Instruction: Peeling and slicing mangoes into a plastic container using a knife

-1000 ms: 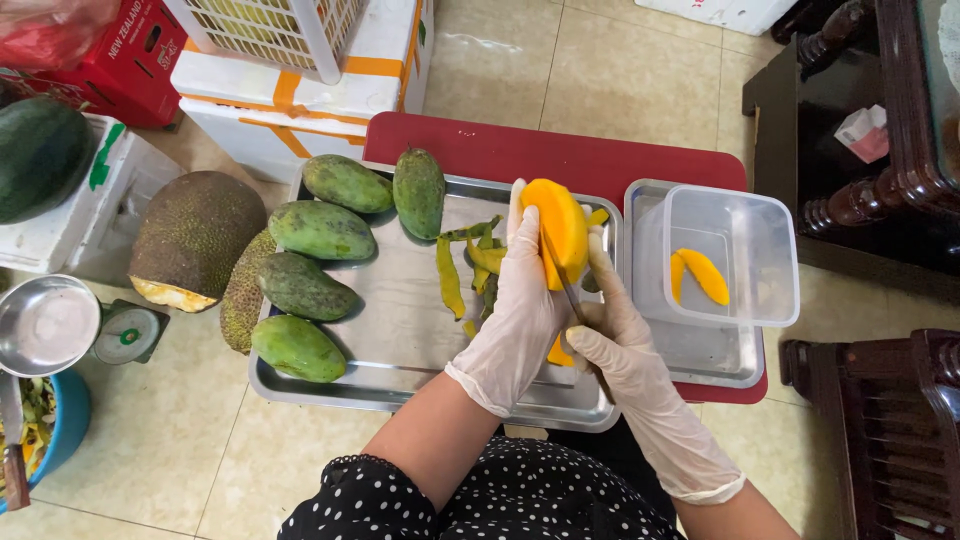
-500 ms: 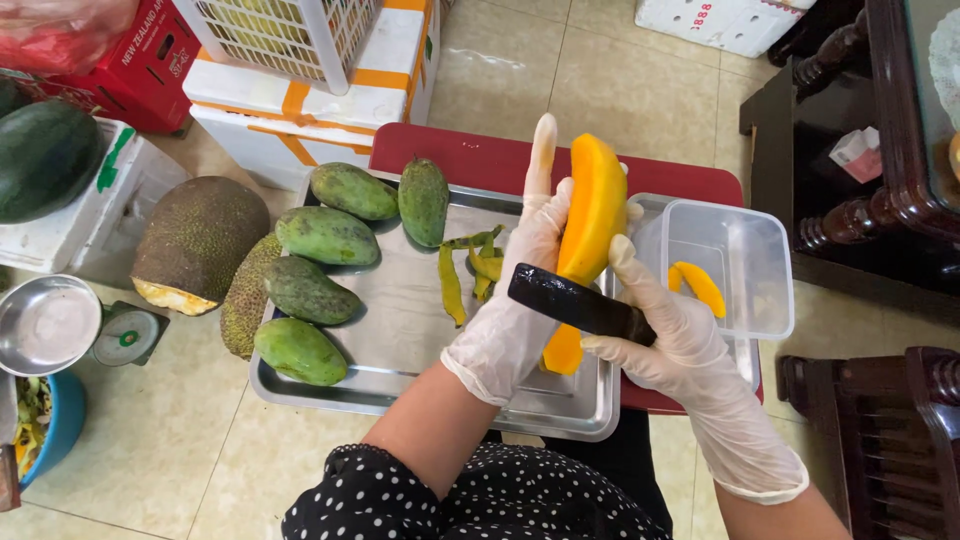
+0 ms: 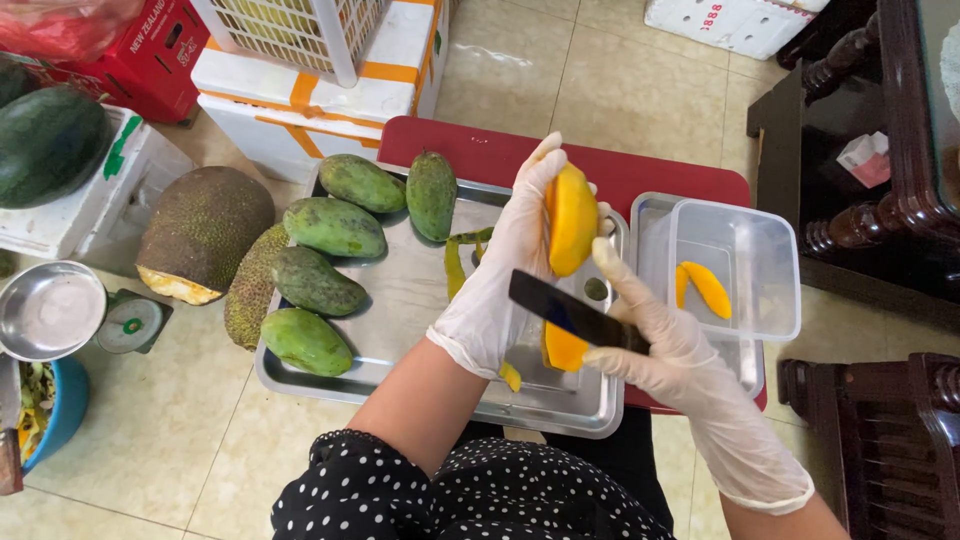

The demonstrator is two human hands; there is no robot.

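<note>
At frame centre, your left hand (image 3: 500, 270) grips a peeled mango (image 3: 571, 220) upright; your right hand (image 3: 650, 340) clasps a dark knife (image 3: 570, 312) across it. Two slices (image 3: 700, 287) lie in the tub (image 3: 745, 260); five green mangoes (image 3: 335, 228) wait unpeeled

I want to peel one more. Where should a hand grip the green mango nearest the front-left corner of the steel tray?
Probably across the middle of the green mango, coming from above. It lies flat on its side on the steel tray, its long sides exposed, with a gap to the neighbouring mango, so fingers could wrap its narrower width.
</note>
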